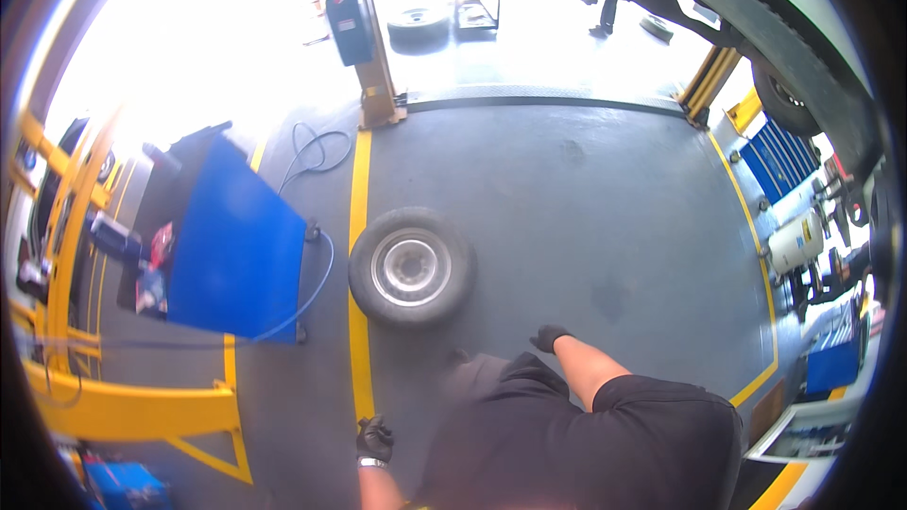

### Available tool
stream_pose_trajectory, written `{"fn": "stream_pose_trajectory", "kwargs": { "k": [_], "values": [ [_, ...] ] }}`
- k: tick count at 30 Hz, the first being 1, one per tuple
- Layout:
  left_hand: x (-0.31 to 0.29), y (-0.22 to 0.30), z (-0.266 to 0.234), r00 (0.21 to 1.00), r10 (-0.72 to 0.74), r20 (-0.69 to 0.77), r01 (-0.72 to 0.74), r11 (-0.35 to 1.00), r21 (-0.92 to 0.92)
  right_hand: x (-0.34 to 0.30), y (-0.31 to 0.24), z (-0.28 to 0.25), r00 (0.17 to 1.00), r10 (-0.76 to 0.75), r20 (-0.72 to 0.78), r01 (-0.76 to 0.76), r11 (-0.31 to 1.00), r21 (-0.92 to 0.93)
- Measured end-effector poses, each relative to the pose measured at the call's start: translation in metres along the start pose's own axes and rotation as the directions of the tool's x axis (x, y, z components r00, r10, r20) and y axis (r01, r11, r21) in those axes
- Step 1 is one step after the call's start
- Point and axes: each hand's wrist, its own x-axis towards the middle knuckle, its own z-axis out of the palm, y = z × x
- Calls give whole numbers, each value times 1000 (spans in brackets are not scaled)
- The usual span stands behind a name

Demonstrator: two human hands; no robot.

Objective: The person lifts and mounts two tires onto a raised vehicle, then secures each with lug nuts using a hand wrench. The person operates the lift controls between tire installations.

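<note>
The left hand point(374, 436), in a black glove with a silver band point(372, 462) at the wrist, has its fingers loosely bent and released, nothing seen in them. The right hand point(549, 337), also black-gloved, reaches out from a black shirt point(586, 434); its fingers are too small and dark to tell whether they are spread or clenched. Both hands are apart from the wheel point(411, 269), which lies flat on the grey floor point(586, 198) ahead of them, its silver rim facing up and its left edge over a yellow line point(361, 170). Any lettering on the tyre's sidewall is too small to read.

Left of the wheel stands a blue cabinet point(241, 246), a blue hose point(326, 274) curving past its side; a yellow lift arm point(142, 406) is nearer the person. Beyond the wheel, a dark box point(350, 28) on a lift post point(378, 85) bears pale labels, illegible here. At the right, a white tank point(795, 244) carries a small blue mark, also unreadable, near a blue drawer chest point(779, 159). A raised vehicle point(784, 28) fills the upper right.
</note>
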Motion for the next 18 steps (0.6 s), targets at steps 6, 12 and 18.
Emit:
{"fn": "stream_pose_trajectory", "kwargs": {
  "k": [6,12,18],
  "values": [
    [95,101,37,993,93,79,-107,974,199,146,14,-13,956,-113,-269,67,982,-176],
    [143,176,129,982,-172,71,125,891,436,74,-115,-122,970,199,-139,-6,594,804],
    [326,225,158,872,-473,124,193,566,801,144,-227,-72,950,277,141,-5,-440,898]
  ]
}}
